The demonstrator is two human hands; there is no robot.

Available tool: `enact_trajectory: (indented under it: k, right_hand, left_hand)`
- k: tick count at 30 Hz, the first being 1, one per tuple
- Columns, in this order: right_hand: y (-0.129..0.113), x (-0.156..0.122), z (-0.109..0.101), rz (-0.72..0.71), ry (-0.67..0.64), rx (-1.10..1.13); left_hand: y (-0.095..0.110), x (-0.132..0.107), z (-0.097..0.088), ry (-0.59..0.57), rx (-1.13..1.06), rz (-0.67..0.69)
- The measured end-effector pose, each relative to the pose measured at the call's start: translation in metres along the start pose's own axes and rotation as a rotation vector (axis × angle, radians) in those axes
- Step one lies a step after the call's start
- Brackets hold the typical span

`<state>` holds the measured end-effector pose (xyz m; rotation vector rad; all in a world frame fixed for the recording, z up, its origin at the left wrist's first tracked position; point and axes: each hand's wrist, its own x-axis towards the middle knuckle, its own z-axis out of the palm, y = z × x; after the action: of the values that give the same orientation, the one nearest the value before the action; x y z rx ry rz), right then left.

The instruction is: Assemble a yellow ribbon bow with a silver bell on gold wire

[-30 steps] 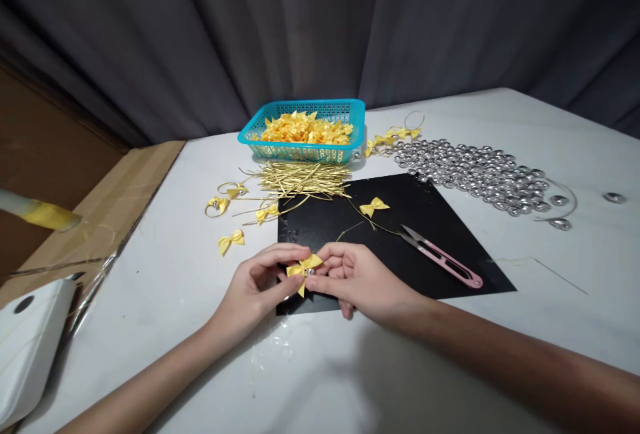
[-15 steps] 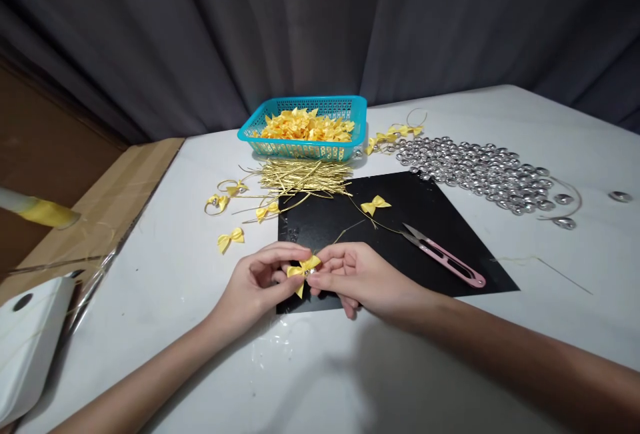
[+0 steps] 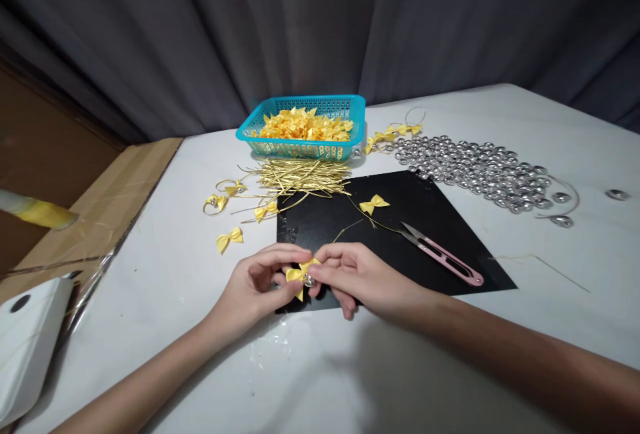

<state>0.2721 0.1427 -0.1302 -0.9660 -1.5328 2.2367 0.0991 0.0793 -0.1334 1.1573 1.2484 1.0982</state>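
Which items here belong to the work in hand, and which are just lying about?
In use:
left hand and right hand, both pinching the yellow bow
small silver bead at the bow
black mat beneath

Lying about:
pink snips
blue basket of bows
gold wire pile
silver bead heap
loose bow
cardboard

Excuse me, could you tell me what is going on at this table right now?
A person is working with both bare hands over the near edge of a black mat. The left hand and right hand together pinch a small yellow ribbon bow with a small silver piece at its centre. Pink thread snips lie on the mat beside another bow. Behind are a pile of gold twist ties, a teal basket of yellow bows, and a spread of silver beads.
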Motion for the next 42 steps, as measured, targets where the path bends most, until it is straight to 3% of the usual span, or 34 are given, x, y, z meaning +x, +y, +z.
enact_trajectory:
  k: [7,11,16,21,24,32,36,42]
  right_hand:
    - [-0.003,-0.002,-0.002,0.037,0.011,-0.037]
    - [-0.004,-0.003,-0.004,0.074,0.019,-0.043]
    - [-0.004,-0.002,-0.006,0.041,0.083,0.058]
    - [-0.010,0.000,-0.008,0.019,0.163,0.322]
    - [-0.014,-0.002,-0.011,0.011,0.189,0.344]
    - [-0.028,-0.009,-0.023,-0.190,0.188,0.423]
    - [-0.032,-0.010,-0.033,-0.336,0.180,0.301]
    - [-0.037,-0.016,-0.036,-0.430,0.179,0.121]
  left_hand:
    - [-0.001,0.001,-0.002,0.061,-0.050,-0.059]
    - [-0.003,0.002,-0.005,0.028,-0.081,-0.076]
    - [-0.004,0.003,-0.005,-0.020,-0.053,-0.075]
    - [-0.003,0.002,-0.002,-0.019,0.006,-0.103]
    - [-0.004,0.002,-0.002,-0.018,0.011,-0.111]
    - [-0.006,0.004,-0.004,0.012,0.006,-0.122]
    - [-0.005,0.005,-0.003,0.012,0.005,-0.121]
    - [-0.003,0.003,-0.001,-0.016,0.074,-0.113]
